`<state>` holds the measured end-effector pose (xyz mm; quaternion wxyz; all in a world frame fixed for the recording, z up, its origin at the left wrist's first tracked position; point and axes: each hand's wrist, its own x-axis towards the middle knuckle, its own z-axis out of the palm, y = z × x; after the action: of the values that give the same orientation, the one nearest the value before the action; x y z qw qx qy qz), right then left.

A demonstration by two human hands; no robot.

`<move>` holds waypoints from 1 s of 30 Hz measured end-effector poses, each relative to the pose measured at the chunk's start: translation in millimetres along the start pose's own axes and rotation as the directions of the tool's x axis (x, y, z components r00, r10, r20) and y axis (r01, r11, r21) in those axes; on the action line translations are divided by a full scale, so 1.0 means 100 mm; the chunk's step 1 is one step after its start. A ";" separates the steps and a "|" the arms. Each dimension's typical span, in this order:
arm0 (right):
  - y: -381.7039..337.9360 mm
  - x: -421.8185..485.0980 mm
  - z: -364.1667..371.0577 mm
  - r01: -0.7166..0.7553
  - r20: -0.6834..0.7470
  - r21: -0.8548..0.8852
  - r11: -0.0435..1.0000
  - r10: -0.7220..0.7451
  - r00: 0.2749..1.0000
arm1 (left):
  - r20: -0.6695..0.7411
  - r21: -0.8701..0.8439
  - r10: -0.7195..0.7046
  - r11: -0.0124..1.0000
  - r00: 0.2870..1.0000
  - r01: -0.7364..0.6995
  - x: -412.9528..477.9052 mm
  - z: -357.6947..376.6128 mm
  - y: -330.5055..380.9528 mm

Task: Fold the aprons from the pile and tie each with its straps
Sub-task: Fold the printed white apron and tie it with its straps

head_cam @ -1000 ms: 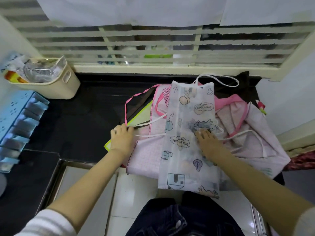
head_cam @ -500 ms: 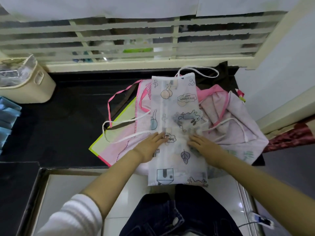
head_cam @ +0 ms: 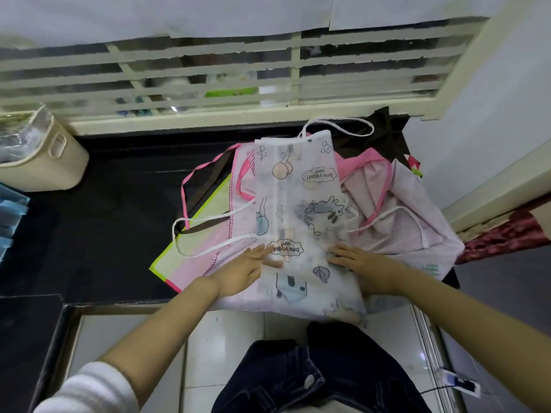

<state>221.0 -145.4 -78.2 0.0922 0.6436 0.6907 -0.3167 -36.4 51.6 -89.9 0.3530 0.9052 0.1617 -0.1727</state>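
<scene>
A translucent white apron with cartoon prints lies folded into a long strip on top of the pile, its neck loop toward the window. Its white waist strap loops out to the left. My left hand rests flat on the strip's left edge, fingers straight and partly under the thin fabric. My right hand presses flat on the strip's right side. Under it lie a pink checked apron and a crumpled pale pink apron to the right.
The pile sits on a black counter below a barred window. A cream basket stands at the far left. A blue rack is at the left edge. The counter's front edge runs just below my hands.
My left hand came off the pink apron at the left and moved right onto the white strip. The right hand slid slightly toward me. The strap loop now lies spread to the left.
</scene>
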 end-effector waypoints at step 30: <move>0.25 0.05 -0.39 -0.180 -0.288 0.587 0.789 0.412 0.865 | -0.496 -0.578 -0.540 0.790 0.681 0.205 0.30 0.13 0.56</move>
<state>255.1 -120.6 -58.3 -0.1872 0.7959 0.4642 -0.3405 10.5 8.9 -79.2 0.4433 0.7369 0.4960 0.1201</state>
